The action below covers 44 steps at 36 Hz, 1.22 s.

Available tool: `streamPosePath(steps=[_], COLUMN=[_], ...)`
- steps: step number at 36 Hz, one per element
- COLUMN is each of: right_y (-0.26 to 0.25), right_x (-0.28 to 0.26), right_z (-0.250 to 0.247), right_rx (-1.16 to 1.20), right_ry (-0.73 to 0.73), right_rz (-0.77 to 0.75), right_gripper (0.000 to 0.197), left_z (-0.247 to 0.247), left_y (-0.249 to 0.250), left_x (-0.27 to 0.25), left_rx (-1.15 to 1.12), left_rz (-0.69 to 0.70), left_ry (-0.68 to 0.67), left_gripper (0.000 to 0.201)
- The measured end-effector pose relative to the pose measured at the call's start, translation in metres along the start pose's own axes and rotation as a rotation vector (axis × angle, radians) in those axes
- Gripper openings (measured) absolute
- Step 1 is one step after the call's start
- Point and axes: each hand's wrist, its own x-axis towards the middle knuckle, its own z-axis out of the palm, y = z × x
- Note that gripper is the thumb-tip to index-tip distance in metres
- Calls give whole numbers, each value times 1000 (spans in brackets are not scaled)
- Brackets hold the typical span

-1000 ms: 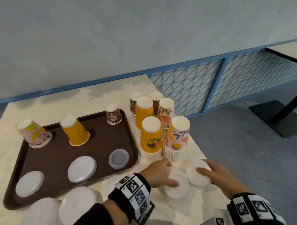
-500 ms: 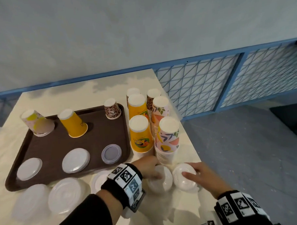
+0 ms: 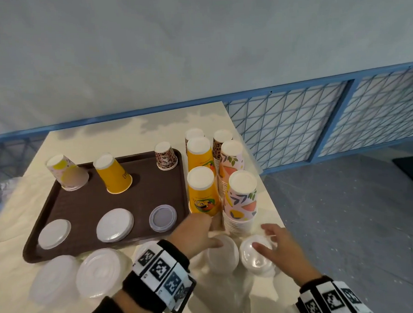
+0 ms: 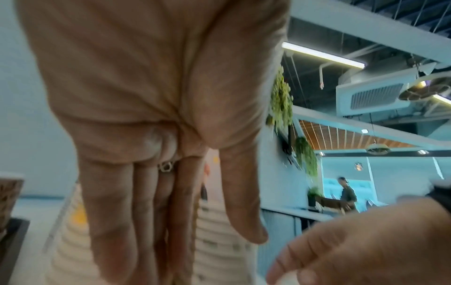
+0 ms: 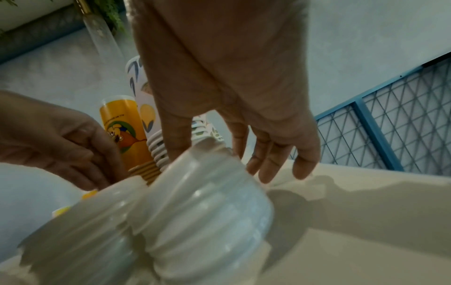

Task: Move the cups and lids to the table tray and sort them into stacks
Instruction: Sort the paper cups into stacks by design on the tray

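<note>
On the table [image 3: 119,138] beside the brown tray [image 3: 89,201], the left hand [image 3: 194,232], fingers straight and relaxed, reaches to the base of the yellow cup stack [image 3: 202,194], while the right hand [image 3: 283,250] hovers spread, holding nothing, over a clear lid stack [image 3: 256,258].

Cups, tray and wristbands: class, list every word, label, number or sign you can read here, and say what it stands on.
No text can be read.
Yellow cup on the tray: a small dark mark, too small to read.
Leopard-print cup: a logo, blurred.
Front yellow cup stack: a cartoon picture; small print in the right wrist view, blurred.
Wristbands: black-and-white square code markers, no words.
</note>
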Motion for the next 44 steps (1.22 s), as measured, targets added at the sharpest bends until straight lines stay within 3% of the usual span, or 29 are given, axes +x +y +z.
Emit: streamPosePath(steps=[4, 7, 8, 11, 14, 19, 24, 30, 34, 40, 44], right_y=[-22, -38, -42, -49, -47, -47, -43, -40, -41, -40, -44], right_x=[4, 9, 12, 22, 33, 40, 46, 50, 49, 48, 45], right_z=[-14, -21, -21, -15, -6, -3, -1, 0, -3, -6, -7], right_rx=[71, 97, 92, 85, 87, 218, 269, 246, 244, 330, 432], right_ry=[140, 116, 88, -1, -43, -99, -169, -157, -143, -100, -106], right_rz=[-70, -132, -140, -131, -135, -112, -70, -31, -42, -34, -62], right_gripper=[64, 76, 80, 89, 93, 77, 75, 72, 68, 65, 79], left_z=[-36, -50, -49, -41, -21, 3, 10, 15, 15, 12, 10], left_y=[-10, -23, -29, -41, -48, -56, -54, -57, -59, -56, -50], left_x=[-21, -23, -21, -11, 6, 32, 41, 49, 49, 44, 40], left_rx=[-101, -253, -316, -431, -633, -802, -798, -631, -663, -894, -1074], left_rz=[-54, -139, -158, -182, -114, -95, -137, -209, -195, -101, -45], left_ry=[227, 495, 528, 378, 223, 204, 160, 149, 143, 173, 187], left_gripper=[38, 44, 48, 76, 96, 91, 67, 76, 77, 87, 99])
